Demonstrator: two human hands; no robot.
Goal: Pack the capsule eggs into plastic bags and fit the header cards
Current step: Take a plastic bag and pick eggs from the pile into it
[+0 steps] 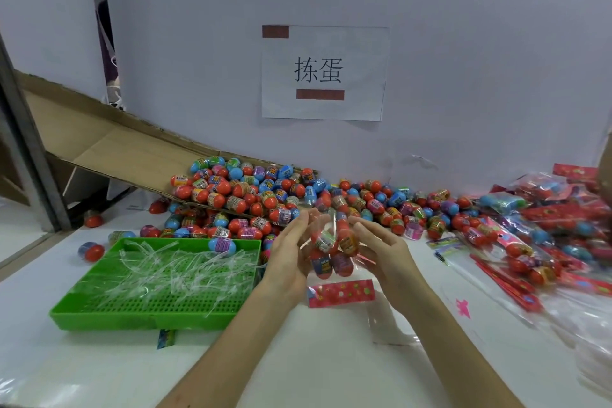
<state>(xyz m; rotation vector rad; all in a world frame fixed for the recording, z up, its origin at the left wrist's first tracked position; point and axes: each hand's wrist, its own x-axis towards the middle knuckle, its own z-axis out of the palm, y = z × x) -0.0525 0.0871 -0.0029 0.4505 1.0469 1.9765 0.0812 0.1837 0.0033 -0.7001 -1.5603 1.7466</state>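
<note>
A bag [333,225] of capsule eggs [347,244] is pressed between left hand [291,255] and right hand [385,252], fingers [299,223] straight and spread; ungripped, it could slip and spill.

Far side: plain pale wall [430,26], evenly lit, no hard shadows. White paper sign [324,73] stuck at its centre, two printed characters, brown tape strips [275,31] at its top-left corner and lower middle. Narrow vertical gap [106,43] in the wall far left, something dark behind it, can't tell what. Grey metal post [29,149] leans along the left edge. Flattened cardboard sheet [109,142] slopes from far left down to the white table [298,358], which fills the near half and is slightly glossy.
</note>
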